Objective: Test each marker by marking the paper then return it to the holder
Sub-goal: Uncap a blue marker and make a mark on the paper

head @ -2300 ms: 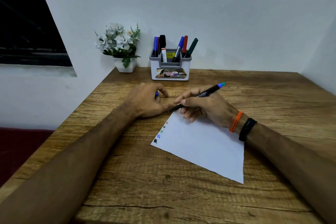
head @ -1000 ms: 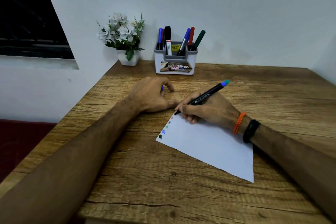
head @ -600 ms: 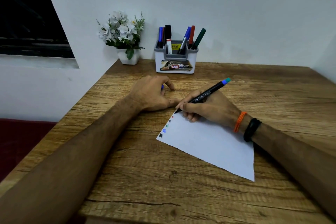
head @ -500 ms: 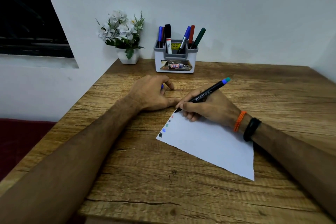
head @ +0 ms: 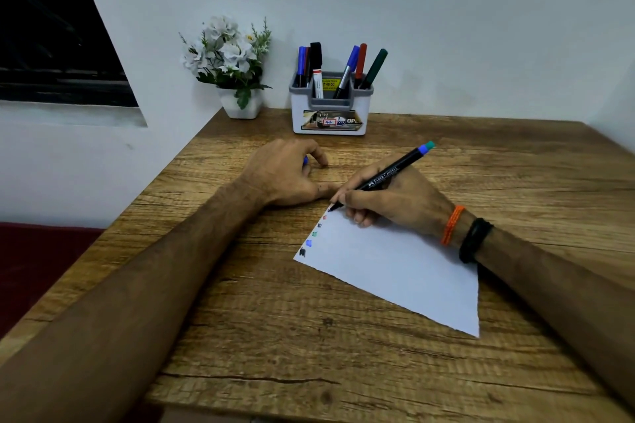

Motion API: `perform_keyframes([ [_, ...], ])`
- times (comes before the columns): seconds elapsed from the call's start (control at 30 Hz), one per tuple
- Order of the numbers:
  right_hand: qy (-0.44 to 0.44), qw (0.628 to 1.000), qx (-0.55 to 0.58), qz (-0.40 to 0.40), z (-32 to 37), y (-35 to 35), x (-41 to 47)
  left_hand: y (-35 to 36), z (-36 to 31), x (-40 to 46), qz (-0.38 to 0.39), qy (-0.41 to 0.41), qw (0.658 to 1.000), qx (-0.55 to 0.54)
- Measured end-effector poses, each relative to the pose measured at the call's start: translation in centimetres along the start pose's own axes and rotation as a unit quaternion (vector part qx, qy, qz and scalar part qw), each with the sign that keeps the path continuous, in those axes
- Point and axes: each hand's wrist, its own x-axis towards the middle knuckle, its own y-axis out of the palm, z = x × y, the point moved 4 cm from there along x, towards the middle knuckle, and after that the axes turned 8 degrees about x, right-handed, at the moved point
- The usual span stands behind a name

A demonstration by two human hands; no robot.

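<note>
My right hand (head: 395,203) grips a black marker (head: 385,177) with a blue-green end, its tip touching the far left corner of the white paper (head: 395,268). Several small colour marks run down the paper's left edge (head: 312,237). My left hand (head: 285,175) rests on the table just left of the paper's corner, fingers curled round a small blue cap (head: 305,160) that is mostly hidden. The white and grey holder (head: 330,113) stands at the back of the table with several markers upright in it.
A white pot of white flowers (head: 230,65) stands left of the holder against the wall. The wooden table (head: 309,336) ends at the left beside a dark window (head: 51,27). An orange band and a black band circle my right wrist.
The marker's tip has come down onto the paper's far corner and stays there. My view has shifted slightly; both hands hold nearly the same places.
</note>
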Motion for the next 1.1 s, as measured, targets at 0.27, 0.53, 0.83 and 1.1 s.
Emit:
perform_keyframes([
  [0.27,0.002,1.000,0.001,-0.002,-0.12,0.05,0.13,-0.05,-0.04,-0.04,-0.003,-0.002,1.000,0.001],
  [0.53,-0.002,1.000,-0.001,-0.005,-0.19,-0.07,0.20,-0.09,-0.05,-0.03,0.000,0.000,1.000,0.004],
  [0.83,-0.003,1.000,0.008,-0.018,-0.17,-0.15,0.24,0.05,0.10,0.10,-0.003,0.003,1.000,0.004],
  [1.1,-0.008,1.000,0.006,-0.008,-0.25,-0.08,0.26,-0.06,-0.02,-0.03,0.000,0.002,1.000,0.004],
])
